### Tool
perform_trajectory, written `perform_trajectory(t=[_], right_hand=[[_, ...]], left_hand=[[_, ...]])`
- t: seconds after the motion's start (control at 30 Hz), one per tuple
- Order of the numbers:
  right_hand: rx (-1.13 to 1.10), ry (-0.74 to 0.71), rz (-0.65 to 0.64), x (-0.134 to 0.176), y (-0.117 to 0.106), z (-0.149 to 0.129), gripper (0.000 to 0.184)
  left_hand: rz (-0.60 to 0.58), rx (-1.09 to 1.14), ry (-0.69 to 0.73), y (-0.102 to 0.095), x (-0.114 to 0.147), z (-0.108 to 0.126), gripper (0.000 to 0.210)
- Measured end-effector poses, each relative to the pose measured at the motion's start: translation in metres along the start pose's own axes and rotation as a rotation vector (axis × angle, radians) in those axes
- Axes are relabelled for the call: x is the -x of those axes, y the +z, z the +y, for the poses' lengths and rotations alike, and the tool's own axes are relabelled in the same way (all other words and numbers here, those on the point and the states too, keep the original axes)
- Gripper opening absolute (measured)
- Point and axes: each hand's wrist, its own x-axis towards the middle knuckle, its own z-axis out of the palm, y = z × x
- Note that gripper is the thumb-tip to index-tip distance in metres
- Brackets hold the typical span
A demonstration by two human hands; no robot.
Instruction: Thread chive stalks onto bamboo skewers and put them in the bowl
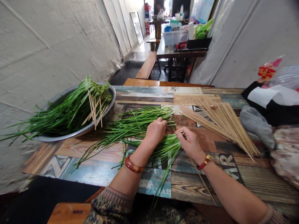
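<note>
A loose pile of garlic chives point(137, 119) lies across the table, its pale stem ends pointing right. My left hand point(157, 129) is closed over the stems near those ends; its fingertips are mostly hidden. Between thumb and fingers, my right hand point(190, 141) pinches the ends of a second bunch of chives point(167, 146), whose leaves hang toward the table's front edge. A thin wooden skewer point(202, 175) extends from under the right hand down toward me. Many bare skewers point(224, 124) lie fanned out to the right.
At the left stands a metal basin point(113, 96) heaped with chives, several of them on skewers. A grey plastic bag point(257, 124) and a bag of pale contents point(287, 152) sit at the right edge. Beyond are a bench point(147, 65) and another table point(173, 51); walls flank both sides.
</note>
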Motion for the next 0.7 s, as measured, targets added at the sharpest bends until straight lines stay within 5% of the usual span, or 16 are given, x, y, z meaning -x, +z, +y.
perform_trajectory(t=[0.23, 0.37, 0.53, 0.7], right_hand=[[0.001, -0.012, 0.017, 0.001, 0.000, 0.002, 0.024], [-0.017, -0.039, 0.052, -0.001, 0.000, 0.001, 0.024], [-0.043, -0.055, 0.088, -0.003, 0.000, -0.001, 0.022], [-0.088, -0.039, 0.078, -0.003, -0.001, -0.002, 0.024]], left_hand=[[0.121, 0.038, 0.094, -0.006, 0.000, -0.002, 0.018], [0.240, 0.263, 0.092, -0.008, -0.001, -0.005, 0.011], [0.209, 0.687, 0.096, -0.005, 0.000, -0.003, 0.013], [0.159, 0.805, 0.099, -0.009, 0.001, 0.005, 0.017]])
